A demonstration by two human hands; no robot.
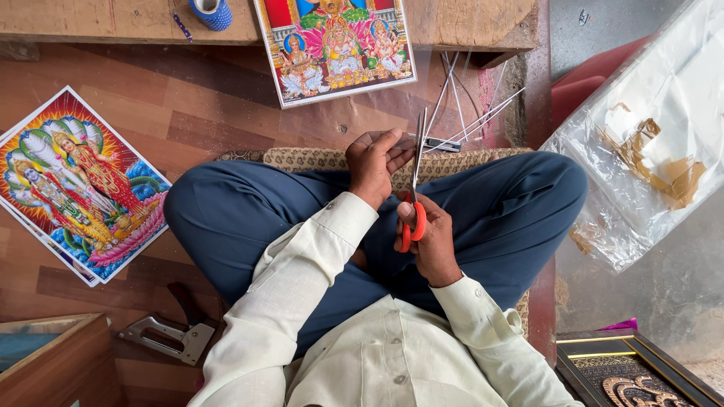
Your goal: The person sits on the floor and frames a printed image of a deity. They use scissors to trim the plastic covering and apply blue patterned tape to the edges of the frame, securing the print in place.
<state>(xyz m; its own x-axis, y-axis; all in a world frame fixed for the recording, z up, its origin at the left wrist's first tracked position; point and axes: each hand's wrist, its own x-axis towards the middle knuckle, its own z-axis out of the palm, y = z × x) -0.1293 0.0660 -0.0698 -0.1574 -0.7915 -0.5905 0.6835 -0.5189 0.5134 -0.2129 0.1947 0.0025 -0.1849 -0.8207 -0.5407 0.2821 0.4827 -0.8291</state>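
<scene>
At the lower left corner of the frame stands the corner of a wooden frame point(53, 354), and just right of it a metal staple gun point(167, 337) lies on the wood-patterned floor point(196, 105). Above these, at the left edge, a bright religious print point(79, 185) lies flat and tilted on the floor, with the edge of another sheet showing under it. At the top left a blue roll of tape point(210, 12) sits on a wooden plank point(121, 19).

At the top centre a second religious print point(335, 47) lies partly over the plank. Below it, the person sits cross-legged in blue trousers on a patterned cushion point(317, 159).

The left hand point(378, 162), in the middle of the frame, is curled with thumb and fingers pinched together on something small at the scissor blades; what it grips is too small to make out. The right hand point(431, 237), just below and to the right, is closed through the orange handles of a pair of scissors point(415, 177), whose blades point up the frame and stand slightly parted beside the left fingertips.

Beyond the blades, thin clear strips point(475, 113) fan out on the floor. At the right, a crumpled clear plastic sheet point(648, 143) with brown tape scraps lies near a red seat point(584, 79). At the lower right corner is a dark ornamental frame point(633, 369) with gold trim.
</scene>
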